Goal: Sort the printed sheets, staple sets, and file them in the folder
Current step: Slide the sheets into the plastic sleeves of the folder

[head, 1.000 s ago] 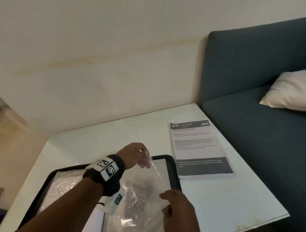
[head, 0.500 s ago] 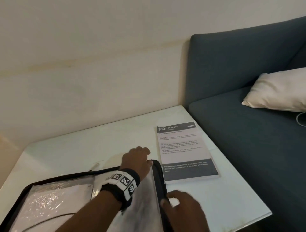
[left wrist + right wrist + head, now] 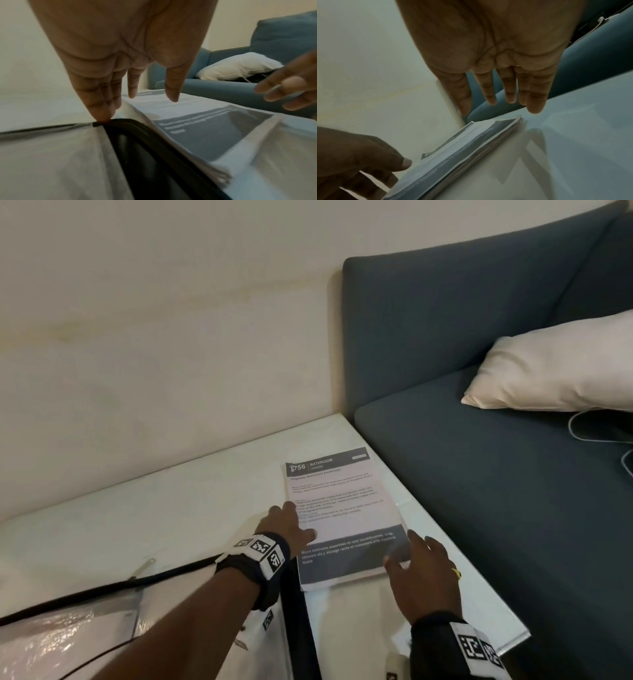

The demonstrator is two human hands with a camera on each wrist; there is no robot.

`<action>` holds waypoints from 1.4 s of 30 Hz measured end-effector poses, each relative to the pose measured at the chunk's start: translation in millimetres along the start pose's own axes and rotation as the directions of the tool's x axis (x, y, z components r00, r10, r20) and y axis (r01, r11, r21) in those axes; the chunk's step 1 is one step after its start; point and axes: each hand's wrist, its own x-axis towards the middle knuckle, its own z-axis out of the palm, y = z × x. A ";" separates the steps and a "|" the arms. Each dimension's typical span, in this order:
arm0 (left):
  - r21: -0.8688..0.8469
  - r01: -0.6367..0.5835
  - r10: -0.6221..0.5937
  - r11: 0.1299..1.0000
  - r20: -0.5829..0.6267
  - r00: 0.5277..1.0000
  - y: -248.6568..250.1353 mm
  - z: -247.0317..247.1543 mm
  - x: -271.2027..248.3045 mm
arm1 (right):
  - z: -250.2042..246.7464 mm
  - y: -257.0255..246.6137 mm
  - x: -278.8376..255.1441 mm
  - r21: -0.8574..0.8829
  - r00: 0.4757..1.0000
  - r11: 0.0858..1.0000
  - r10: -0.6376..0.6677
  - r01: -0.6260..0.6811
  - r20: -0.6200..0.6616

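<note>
A stack of printed sheets [image 3: 342, 508] with a dark header and footer band lies on the white table [image 3: 171, 508], to the right of the open black-edged folder [image 3: 294, 611]. The folder's clear sleeves [image 3: 68, 642] lie flat. My left hand [image 3: 298, 522] reaches over the folder's corner, its straight fingers [image 3: 102, 105] touching the stack's [image 3: 205, 121] left edge. My right hand [image 3: 409, 546] is at the stack's lower right corner, with its fingers [image 3: 510, 92] straight just above the stack [image 3: 462, 148]. Neither hand holds anything.
A dark blue sofa [image 3: 479, 508] butts against the table's right side, with a white pillow [image 3: 548, 371] and a thin cable [image 3: 582, 436] on it. The table's front right corner [image 3: 513, 642] is close to my right wrist. A wall runs behind the table.
Both hands let go of the folder's clear sleeve and moved right to the stack of sheets, one on each side. The sleeve now lies flat, and my view has swung right.
</note>
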 end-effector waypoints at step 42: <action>-0.886 -0.259 -0.006 0.384 -0.283 0.959 -92.2 -101.5 -173.1 | -17.1 -80.9 -45.6 0.848 0.887 0.522 -0.345 -0.090 0.307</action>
